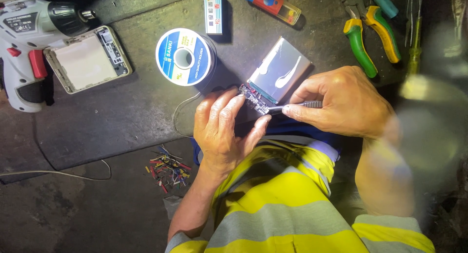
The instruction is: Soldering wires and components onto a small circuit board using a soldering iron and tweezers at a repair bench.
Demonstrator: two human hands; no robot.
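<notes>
Dark worn mat (122,116) over a grimy bench, crowded along the far edge: drill (29,43), open white case (87,60), solder spool (185,57), pliers (373,36); wire scraps (168,171) lower left, with freer room there. Mid-mat, silver battery (279,70) with circuit board (254,99) at its near end. Left hand (222,131) fingers curled on the board; right hand (341,104) fingers pinched on tweezers (297,105), tip at the board.

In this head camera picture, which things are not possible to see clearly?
- Tweezers: rear part hidden inside the right hand.
- Circuit board: partly covered by left hand fingers; parts too small.
- Right forearm: blurred.
- Cordless drill: cut by the left edge.
</notes>
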